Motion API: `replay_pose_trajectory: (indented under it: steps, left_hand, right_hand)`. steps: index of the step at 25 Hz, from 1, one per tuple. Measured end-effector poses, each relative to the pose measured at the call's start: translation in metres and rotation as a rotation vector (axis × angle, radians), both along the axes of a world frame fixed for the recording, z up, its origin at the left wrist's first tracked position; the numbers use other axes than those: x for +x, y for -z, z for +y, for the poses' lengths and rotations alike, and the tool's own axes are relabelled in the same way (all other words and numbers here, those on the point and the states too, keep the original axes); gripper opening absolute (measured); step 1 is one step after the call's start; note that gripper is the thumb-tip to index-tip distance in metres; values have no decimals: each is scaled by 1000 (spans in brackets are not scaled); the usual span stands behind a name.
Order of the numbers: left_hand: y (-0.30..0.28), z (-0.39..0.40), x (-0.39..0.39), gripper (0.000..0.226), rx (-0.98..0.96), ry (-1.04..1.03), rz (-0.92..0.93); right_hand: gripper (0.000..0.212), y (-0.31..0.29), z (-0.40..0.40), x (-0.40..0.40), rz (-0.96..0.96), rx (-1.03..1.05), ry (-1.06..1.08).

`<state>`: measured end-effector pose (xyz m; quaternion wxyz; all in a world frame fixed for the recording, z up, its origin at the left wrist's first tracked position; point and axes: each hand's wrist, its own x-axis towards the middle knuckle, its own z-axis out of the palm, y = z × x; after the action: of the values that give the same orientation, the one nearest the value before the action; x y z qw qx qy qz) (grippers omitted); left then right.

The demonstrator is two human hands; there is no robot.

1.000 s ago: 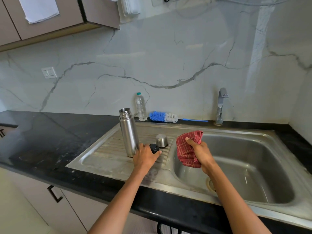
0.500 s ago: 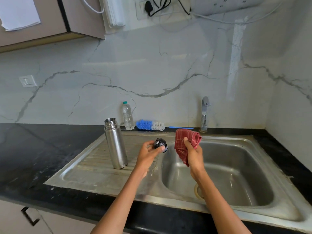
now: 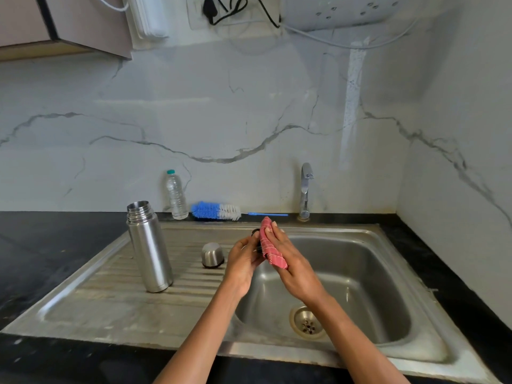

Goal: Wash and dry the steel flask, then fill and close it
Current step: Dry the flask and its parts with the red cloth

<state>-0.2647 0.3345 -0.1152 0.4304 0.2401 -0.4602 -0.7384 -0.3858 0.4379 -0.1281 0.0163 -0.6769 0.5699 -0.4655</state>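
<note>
left hand grips stopper, right hand presses cloth

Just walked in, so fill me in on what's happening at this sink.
A person is drying the flask's black stopper over the sink basin: the left hand holds it while the right hand presses a red checked cloth against it. The open steel flask stands upright on the drainboard, its steel cup upside down beside it.

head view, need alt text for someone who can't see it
Over a steel sink, the left hand holds a small black stopper while the right hand presses a red checked cloth against it. On the drainboard stand the open steel flask and its upturned steel cup.
</note>
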Motion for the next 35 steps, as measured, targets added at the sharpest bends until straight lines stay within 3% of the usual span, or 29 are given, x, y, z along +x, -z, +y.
replay_pose_trajectory:
  steps: [2, 5, 9, 12, 17, 21, 23, 26, 27, 30, 33, 35]
  left_hand:
    - [1, 4, -6, 28, 44, -34, 31]
    - [0, 4, -9, 35, -38, -47, 31]
    - [-3, 3, -5, 44, -171, 101, 55]
    - [-2, -3, 1, 54, -288, 182, -58]
    - [-1, -3, 5, 65, -446, -77, -279]
    - [5, -3, 6, 67, -642, -40, -337]
    - [10, 1, 5, 69, -690, 21, -316]
    - [11, 4, 3, 62, -624, 27, -246]
    - [11, 3, 2, 58, -591, 16, -214]
    - [9, 5, -1, 49, -452, -18, -111]
    - [9, 5, -3, 40, -336, -69, -57]
    - [11, 3, -3, 39, -309, -96, -46]
  right_hand:
    - [55, 0, -2, -2, -20, -17, 6]
    - [54, -6, -3, -4, -72, -23, 4]
    - [53, -10, -1, -2, -124, -3, -12]
    - [53, -9, -3, -5, -159, 28, 16]
    - [52, -5, 1, -12, 27, 13, 63]
    - [49, -10, 1, -10, 46, 17, 169]
    - [38, -13, 3, -9, -134, 40, 197]
    - [21, -20, 3, -7, -811, 89, 75]
    - [21, -21, 3, -7, -947, 97, 63]
    - [23, -18, 0, -1, -1093, 105, 57]
    - [27, -15, 1, 7, -896, 61, 7]
    - [42, -7, 1, 4, -510, 22, -1]
